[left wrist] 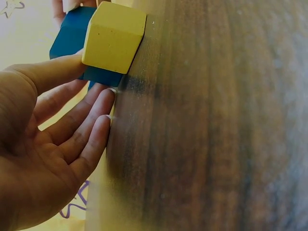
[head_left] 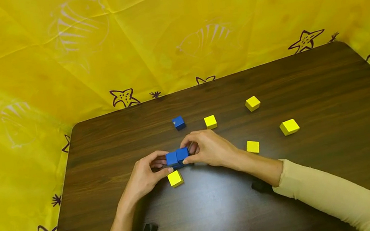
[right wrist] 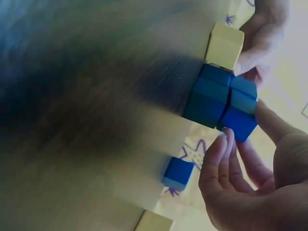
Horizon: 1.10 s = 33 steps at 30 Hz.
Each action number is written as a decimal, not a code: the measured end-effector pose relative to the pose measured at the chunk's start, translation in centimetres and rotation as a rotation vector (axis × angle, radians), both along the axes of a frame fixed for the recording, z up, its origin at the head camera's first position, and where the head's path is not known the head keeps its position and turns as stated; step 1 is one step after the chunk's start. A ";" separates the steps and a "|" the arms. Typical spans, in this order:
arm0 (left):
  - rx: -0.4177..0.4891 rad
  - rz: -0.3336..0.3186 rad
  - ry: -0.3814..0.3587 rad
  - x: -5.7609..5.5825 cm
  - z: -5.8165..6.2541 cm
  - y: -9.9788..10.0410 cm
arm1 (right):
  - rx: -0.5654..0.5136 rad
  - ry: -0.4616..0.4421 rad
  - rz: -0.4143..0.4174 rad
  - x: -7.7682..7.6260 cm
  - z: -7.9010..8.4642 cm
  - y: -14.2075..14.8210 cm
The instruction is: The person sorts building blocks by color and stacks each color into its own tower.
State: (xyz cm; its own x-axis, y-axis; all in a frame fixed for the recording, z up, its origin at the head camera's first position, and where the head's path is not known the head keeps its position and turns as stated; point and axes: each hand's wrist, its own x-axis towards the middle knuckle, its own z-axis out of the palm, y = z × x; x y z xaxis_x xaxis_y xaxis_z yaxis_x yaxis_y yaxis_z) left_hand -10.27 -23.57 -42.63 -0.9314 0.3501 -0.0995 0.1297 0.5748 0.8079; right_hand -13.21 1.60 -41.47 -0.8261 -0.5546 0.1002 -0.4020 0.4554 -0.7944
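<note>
Two blue blocks sit side by side on top of two lower blue blocks, as the right wrist view shows. In the head view, my left hand [head_left: 145,176] holds the upper left blue block [head_left: 172,159] between thumb and fingers. My right hand [head_left: 211,148] pinches the upper right blue block [head_left: 182,154], thumb on the near side and fingers on the far side. The lower blue block [right wrist: 206,106] rests on the table. Just in front of the stack, by my left thumb, stands a yellow block [head_left: 175,178].
Behind the stack lies a single blue block [head_left: 179,123]. Several yellow blocks are spread to the right, one [head_left: 210,122] beyond my right hand and another [head_left: 253,147] near the right forearm. A yellow patterned cloth [head_left: 156,34] hangs behind the dark wooden table [head_left: 345,170].
</note>
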 end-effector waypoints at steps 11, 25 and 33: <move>0.006 -0.004 -0.011 0.1 0.1 0.0 | -0.010 -0.070 -0.021 0.1 -0.2 0.0; 0.017 -0.009 -0.016 0.0 0.0 0.0 | -0.007 -0.069 -0.008 0.2 -0.2 0.1; 0.050 -0.007 -0.016 0.2 0.1 -0.1 | -0.029 -0.068 -0.012 0.1 0.0 0.2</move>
State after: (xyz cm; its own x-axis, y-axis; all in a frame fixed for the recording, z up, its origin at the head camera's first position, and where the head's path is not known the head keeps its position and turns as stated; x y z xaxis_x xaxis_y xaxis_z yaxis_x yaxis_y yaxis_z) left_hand -10.04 -23.72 -42.55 -0.9273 0.3615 -0.0966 0.1203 0.5324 0.8379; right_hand -13.11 1.82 -41.50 -0.8382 -0.5421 0.0597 -0.3414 0.4362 -0.8325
